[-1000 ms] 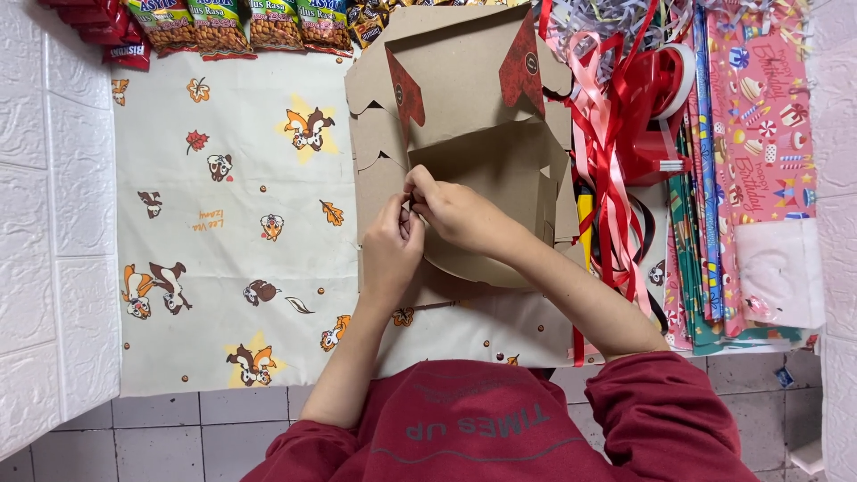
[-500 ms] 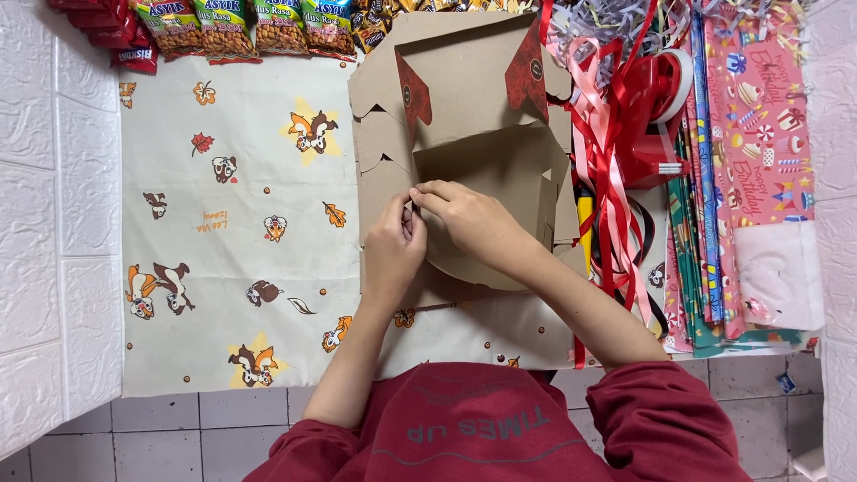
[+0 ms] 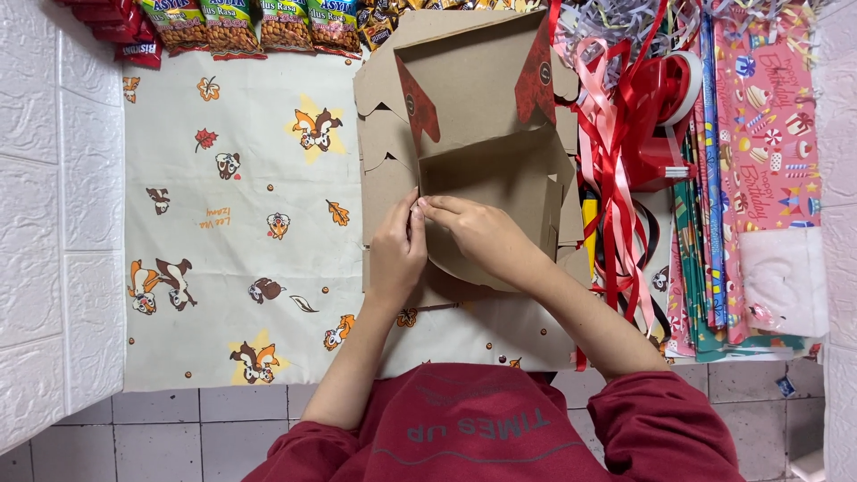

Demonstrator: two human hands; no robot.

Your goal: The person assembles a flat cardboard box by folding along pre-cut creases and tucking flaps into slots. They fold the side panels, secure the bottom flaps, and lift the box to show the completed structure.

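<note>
A brown cardboard box with dark red corner flaps stands open on the table, partly folded up, on top of flat cardboard blanks. My left hand pinches the box's near left wall edge. My right hand meets it there, fingertips gripping the same edge at the corner. Both forearms reach in from the bottom in rolled-up red sleeves.
A cream cloth printed with cartoon animals covers the table. Snack packets line the top edge. Red and pink ribbons, a red tape dispenser and colourful wrapping paper rolls crowd the right. White walls flank both sides.
Both hands stay pinched at the box's near left edge; the view shifted slightly, and the fingers moved a little lower along the wall.
</note>
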